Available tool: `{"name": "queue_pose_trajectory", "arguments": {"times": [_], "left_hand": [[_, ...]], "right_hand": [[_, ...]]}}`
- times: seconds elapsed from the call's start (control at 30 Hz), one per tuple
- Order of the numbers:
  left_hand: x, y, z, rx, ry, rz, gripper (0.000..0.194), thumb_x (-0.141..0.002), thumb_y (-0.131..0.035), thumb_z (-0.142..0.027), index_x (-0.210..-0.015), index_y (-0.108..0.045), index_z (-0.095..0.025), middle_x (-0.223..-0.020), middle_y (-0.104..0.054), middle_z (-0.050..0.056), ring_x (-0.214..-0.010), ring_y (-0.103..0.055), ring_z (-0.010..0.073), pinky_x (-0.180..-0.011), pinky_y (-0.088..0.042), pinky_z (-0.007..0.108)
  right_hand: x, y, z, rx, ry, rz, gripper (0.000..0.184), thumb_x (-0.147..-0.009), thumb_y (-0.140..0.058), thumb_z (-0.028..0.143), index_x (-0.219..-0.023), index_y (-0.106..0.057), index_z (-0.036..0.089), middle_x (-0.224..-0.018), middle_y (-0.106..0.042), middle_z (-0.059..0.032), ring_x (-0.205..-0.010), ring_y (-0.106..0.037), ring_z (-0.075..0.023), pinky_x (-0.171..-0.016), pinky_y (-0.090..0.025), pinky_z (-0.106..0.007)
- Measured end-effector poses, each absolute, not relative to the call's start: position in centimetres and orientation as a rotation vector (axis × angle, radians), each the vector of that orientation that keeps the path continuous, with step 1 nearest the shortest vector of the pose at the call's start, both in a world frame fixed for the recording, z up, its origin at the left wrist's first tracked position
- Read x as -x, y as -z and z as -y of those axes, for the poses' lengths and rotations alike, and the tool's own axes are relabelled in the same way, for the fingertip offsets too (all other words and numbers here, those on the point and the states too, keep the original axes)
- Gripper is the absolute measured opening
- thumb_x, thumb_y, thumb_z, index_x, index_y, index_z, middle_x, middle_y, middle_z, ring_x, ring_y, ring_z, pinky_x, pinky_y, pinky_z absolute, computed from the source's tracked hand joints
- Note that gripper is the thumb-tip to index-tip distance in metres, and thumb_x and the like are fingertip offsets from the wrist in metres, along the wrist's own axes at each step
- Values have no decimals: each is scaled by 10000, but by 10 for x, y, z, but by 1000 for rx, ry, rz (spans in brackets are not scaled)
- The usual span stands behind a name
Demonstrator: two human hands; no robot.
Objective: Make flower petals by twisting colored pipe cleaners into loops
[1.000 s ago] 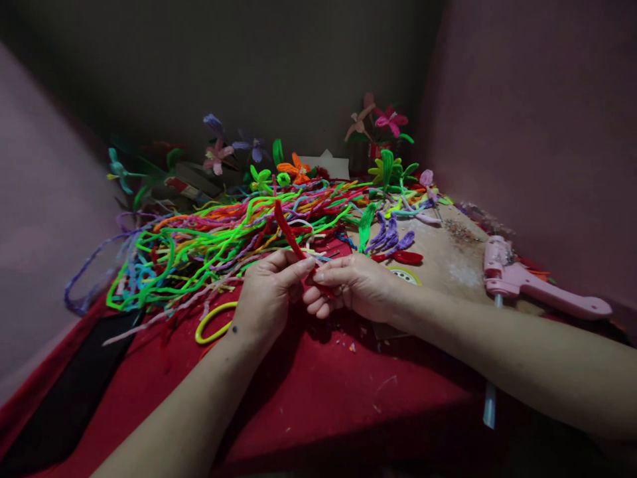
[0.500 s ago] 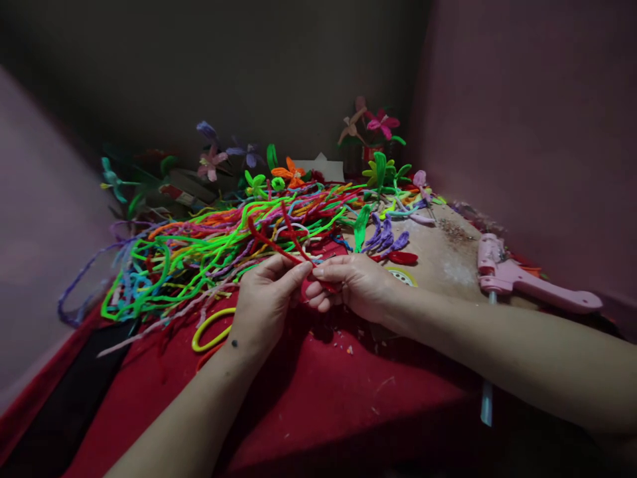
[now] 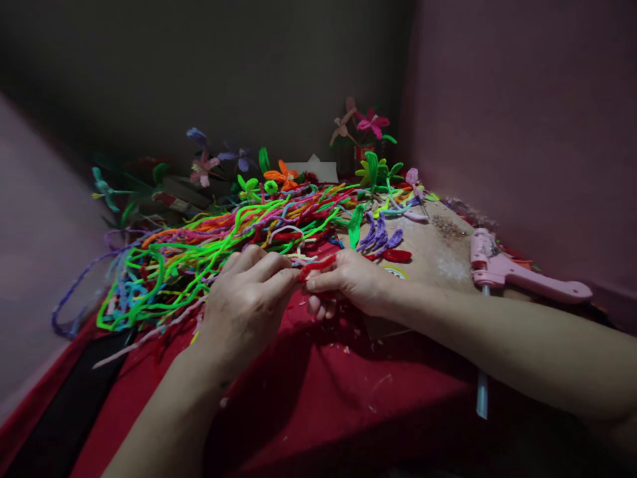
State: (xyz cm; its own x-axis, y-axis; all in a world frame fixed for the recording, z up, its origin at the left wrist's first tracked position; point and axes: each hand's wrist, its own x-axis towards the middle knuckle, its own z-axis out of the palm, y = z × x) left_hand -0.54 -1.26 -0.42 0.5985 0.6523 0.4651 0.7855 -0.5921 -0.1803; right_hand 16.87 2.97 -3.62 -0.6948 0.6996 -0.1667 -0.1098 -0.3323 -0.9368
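A red pipe cleaner (image 3: 318, 265) runs between my two hands in the middle of the view, bent into a short doubled length. My left hand (image 3: 251, 292) pinches its left end, the back of the hand turned up. With thumb and forefinger, my right hand (image 3: 355, 282) grips the other end, its lower fingers curled. Just beyond the hands spreads a tangled heap of colourful pipe cleaners (image 3: 219, 232). Beside my right hand lie purple looped petals (image 3: 375, 232), a red petal (image 3: 397, 256) and a green leaf (image 3: 355, 226).
A pink glue gun (image 3: 517, 272) with a clear glue stick (image 3: 482, 395) lies at the right. Finished pipe-cleaner flowers, one orange (image 3: 282, 175) and one magenta (image 3: 373, 123), stand at the back. A black strip (image 3: 64, 398) crosses the red cloth (image 3: 308, 411) at left.
My left hand has rolled over, back now upward. The red pipe cleaner's two ends that stuck up have been folded down between my hands. The view has shifted slightly.
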Motion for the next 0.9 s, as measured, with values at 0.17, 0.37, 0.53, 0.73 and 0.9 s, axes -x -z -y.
{"name": "queue_pose_trajectory", "arguments": {"times": [0.17,0.37,0.53,0.73,0.9], "left_hand": [[4,1,14,2457,493,1139,169,-868,-503,-268,-737,-580,-195,-753,-626,47,-760,-471,209,-696,-322,350],[5,0,13,2632,680,1227,145,-872,-498,-220,-754,-578,-192,-738,-618,26,-726,-478,175,-695,-342,314],[3,-3,16,2710,696,1315,167,-839,-504,-205,-683,-562,-187,-682,-590,24,-680,-478,163,-651,-354,288],[-4,0,21,2703,1102,2037,117,-708,-598,-258,-635,-642,-177,-608,-587,32,-582,-488,159,-569,-358,281],[-7,11,15,2655,2097,2887,200,-613,-654,-256,-463,-566,-159,-445,-484,2,-430,-416,104,-476,-342,255]], "right_hand": [[-169,39,-31,739,-2075,1392,85,-690,-590,150,-620,-555,116,-514,-626,-19,-403,-552,-87,-444,-462,-188],[-169,40,-29,698,-2055,1402,86,-694,-599,174,-643,-567,113,-519,-621,-15,-412,-548,-92,-469,-465,-212],[-169,34,-25,796,-1937,1537,102,-717,-567,166,-624,-554,126,-522,-596,-8,-438,-536,-93,-473,-430,-213],[-172,34,-15,781,-960,2069,147,-737,-512,109,-612,-583,142,-517,-508,17,-497,-434,-75,-505,-325,-200],[-177,36,-8,597,-390,2183,165,-769,-469,153,-639,-571,153,-573,-553,-27,-535,-459,-107,-547,-341,-236]]}}
